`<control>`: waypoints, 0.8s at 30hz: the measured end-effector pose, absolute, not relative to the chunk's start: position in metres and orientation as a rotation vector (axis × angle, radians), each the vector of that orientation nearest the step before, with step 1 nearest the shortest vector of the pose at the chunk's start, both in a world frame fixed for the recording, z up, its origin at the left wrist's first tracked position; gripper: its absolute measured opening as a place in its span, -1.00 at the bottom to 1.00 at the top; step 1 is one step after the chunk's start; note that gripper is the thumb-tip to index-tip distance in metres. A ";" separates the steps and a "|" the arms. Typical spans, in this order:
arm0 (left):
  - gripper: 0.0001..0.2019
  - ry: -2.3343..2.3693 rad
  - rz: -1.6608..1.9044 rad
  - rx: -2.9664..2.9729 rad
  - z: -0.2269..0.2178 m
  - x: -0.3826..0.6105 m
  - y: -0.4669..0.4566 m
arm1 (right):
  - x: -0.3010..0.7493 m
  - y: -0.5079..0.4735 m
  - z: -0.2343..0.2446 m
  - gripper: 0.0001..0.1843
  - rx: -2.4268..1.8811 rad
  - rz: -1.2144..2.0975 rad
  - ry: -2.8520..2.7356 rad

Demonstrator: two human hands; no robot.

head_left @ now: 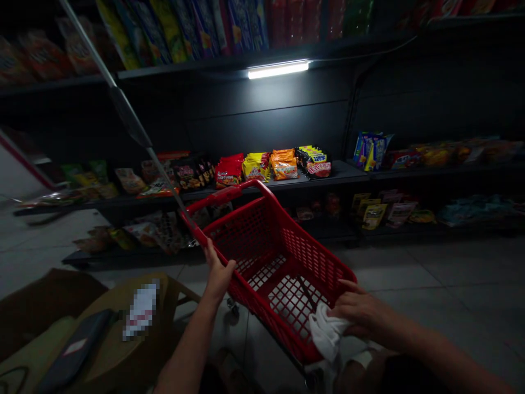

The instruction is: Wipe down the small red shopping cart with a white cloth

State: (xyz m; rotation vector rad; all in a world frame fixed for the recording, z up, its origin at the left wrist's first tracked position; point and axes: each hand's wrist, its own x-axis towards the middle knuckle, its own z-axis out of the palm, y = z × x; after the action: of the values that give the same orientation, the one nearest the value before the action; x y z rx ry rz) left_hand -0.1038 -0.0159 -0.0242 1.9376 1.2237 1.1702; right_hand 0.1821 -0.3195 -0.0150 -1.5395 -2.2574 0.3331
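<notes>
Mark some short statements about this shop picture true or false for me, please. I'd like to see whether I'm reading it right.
1. The right hand holds a white cloth. True.
2. The cart is blue. False: it is red.
3. The left hand is at the cart's rim. True.
4. The lamp tube is switched off. False: it is glowing white.
5. In the picture, the red packets under the light sit to the left of the orange packets. True.
</notes>
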 end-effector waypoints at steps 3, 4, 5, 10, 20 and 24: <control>-0.06 1.202 1.137 1.930 -0.021 -0.107 -0.007 | 0.166 -0.318 -0.020 -0.72 -1.513 0.350 -2.250; -0.08 1.187 1.126 1.934 -0.020 -0.107 -0.004 | 0.154 -0.319 -0.021 -0.72 -1.506 0.351 -2.253; -0.09 1.177 1.108 1.955 -0.019 -0.107 0.000 | 0.141 -0.320 -0.021 -0.71 -1.519 0.353 -2.259; -0.13 1.215 0.953 2.134 -0.005 -0.097 0.016 | 0.082 -0.322 -0.019 -0.64 -1.678 0.280 -2.347; -0.67 1.126 -0.045 2.704 0.018 -0.021 -0.042 | 0.045 -0.313 -0.056 -0.63 -1.574 0.057 -2.392; -0.65 1.109 -0.352 2.586 -0.014 0.025 -0.042 | 0.032 -0.312 -0.068 -0.69 -1.589 0.127 -2.304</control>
State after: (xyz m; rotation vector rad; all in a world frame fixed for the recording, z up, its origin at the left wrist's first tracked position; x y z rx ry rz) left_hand 0.0254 -0.0419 -0.0144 2.5856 1.1091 -0.3517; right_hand 0.0316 -0.3123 -0.0679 -1.5895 -2.3036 0.1271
